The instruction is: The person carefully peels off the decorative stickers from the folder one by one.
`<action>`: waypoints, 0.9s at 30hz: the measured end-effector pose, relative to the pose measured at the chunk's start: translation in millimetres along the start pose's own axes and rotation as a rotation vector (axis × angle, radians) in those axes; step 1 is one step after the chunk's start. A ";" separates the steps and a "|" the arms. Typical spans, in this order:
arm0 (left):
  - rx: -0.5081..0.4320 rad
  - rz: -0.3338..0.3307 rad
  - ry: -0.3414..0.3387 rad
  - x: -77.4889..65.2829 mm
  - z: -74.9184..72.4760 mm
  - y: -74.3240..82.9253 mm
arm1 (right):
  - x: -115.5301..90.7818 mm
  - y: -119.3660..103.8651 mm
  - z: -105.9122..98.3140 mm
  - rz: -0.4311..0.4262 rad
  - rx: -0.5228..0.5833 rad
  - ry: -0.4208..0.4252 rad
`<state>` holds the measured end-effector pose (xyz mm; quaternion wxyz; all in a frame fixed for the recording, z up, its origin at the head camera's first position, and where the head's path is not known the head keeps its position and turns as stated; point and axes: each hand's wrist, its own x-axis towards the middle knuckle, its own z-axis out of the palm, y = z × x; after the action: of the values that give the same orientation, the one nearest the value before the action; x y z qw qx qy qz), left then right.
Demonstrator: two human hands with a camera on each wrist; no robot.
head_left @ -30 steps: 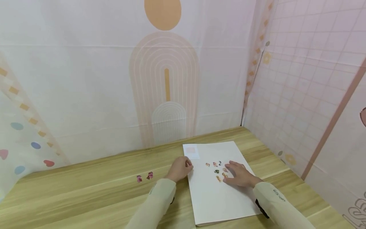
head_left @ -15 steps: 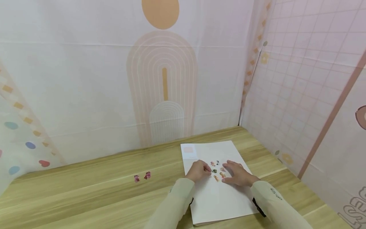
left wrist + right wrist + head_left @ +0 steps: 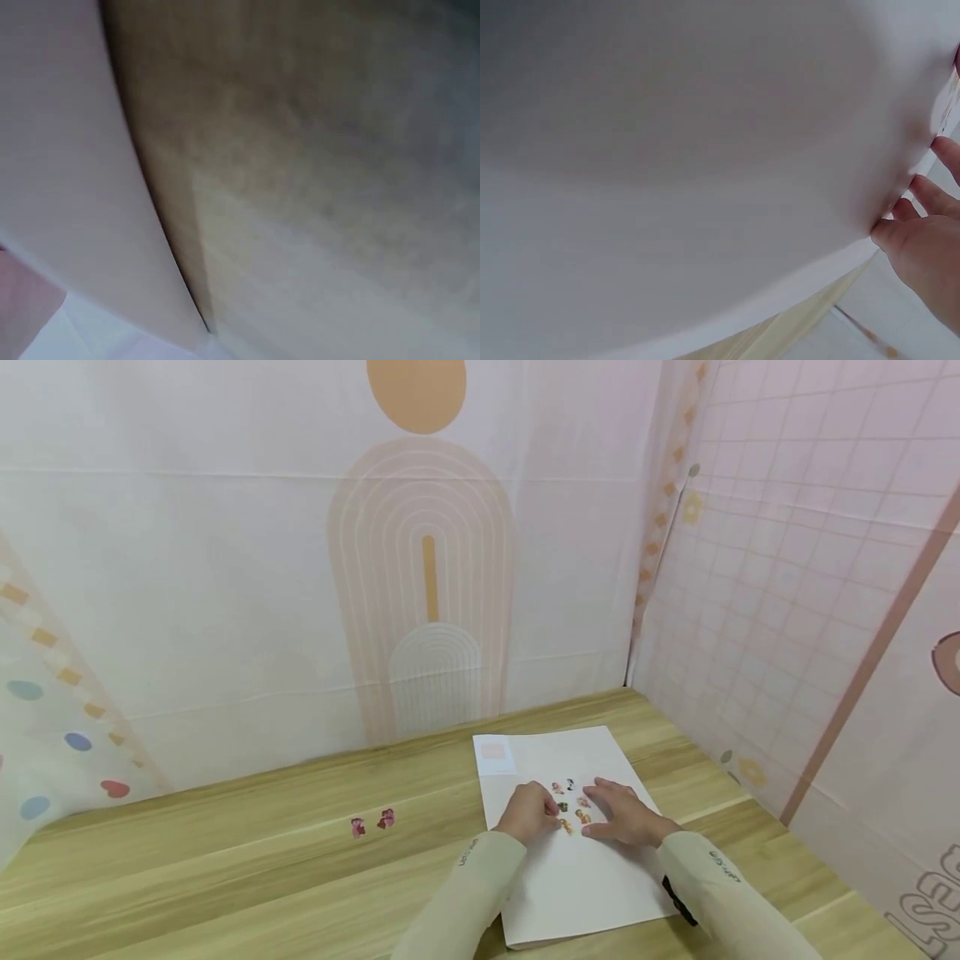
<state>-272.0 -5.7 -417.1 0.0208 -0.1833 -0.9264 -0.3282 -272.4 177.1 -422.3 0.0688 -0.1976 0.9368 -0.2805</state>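
Note:
In the head view a white sheet or pad (image 3: pixel 577 889) lies on the table, bearing several small colourful cartoon figures that look like stickers. My left hand (image 3: pixel 527 812) is over the sheet with its fingers curled. Its fingertips meet the left edge of a small green figure (image 3: pixel 563 807) and partly cover it; whether they pinch it is hidden. Just below is an orange figure (image 3: pixel 567 827). To the right of the cluster my right hand (image 3: pixel 624 812) rests on the sheet, fingers spread, thumb beside another orange figure (image 3: pixel 582 817). The right wrist view shows its fingertips (image 3: pixel 881 231) touching the white surface.
Two pink-purple figures (image 3: pixel 372 822) lie on the wooden table (image 3: pixel 247 868) left of the sheet. A pale label (image 3: pixel 496 755) sits at the sheet's upper left corner. Patterned cloth (image 3: pixel 240 568) stands behind the table and along its right side.
My left hand has moved right, from the sheet's left edge to the cartoon figures, and now covers the leftmost one. My right hand stays in place. The view has shifted slightly.

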 end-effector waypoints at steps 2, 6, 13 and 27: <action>0.038 0.007 -0.006 0.4 0.7 0.9 | 0.4 -0.3 0.4 0.007 0.006 0.000; 0.095 0.007 -0.023 0.6 1.8 2.1 | 1.8 -0.5 1.9 0.012 0.004 -0.005; 0.115 0.038 -0.022 1.7 5.5 1.9 | 2.0 0.8 1.0 0.025 0.000 -0.001; 0.163 0.052 0.022 2.7 7.6 4.7 | 2.0 1.2 1.0 0.020 -0.002 -0.002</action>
<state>-272.2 3.2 -419.9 0.0543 -0.2012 -0.9448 -0.2530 -274.4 176.8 -423.8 0.0722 -0.1885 0.9390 -0.2785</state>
